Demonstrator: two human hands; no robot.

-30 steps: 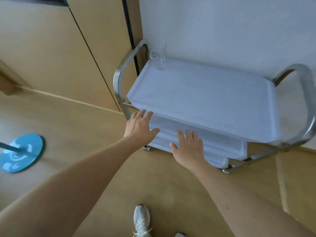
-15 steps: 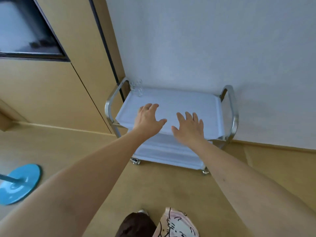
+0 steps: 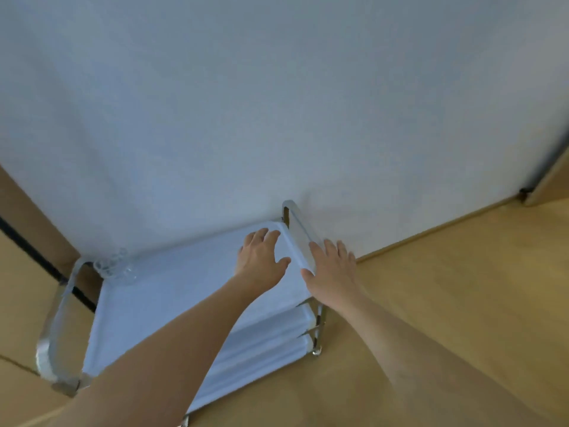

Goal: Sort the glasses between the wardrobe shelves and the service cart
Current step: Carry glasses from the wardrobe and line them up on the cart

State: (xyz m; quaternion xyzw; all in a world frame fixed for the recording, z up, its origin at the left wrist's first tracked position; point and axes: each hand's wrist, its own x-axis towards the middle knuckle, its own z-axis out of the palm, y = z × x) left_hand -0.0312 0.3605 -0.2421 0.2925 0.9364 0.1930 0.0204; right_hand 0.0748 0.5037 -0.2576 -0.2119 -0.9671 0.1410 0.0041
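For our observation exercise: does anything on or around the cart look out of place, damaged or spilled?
Nothing stands out. The service cart stands level against the wall, with clear glasses upright at its far left corner. No spill or breakage shows. Both hands, left and right, are open and empty.

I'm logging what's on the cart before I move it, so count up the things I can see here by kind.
Glasses: blurred, roughly 2, exact count unclear
Service cart: 1
Cart handles: 2
Bare hands: 2, left and right, both empty
Total: about 7

Glasses (image 3: 115,266) motion-blurred; count unclear.
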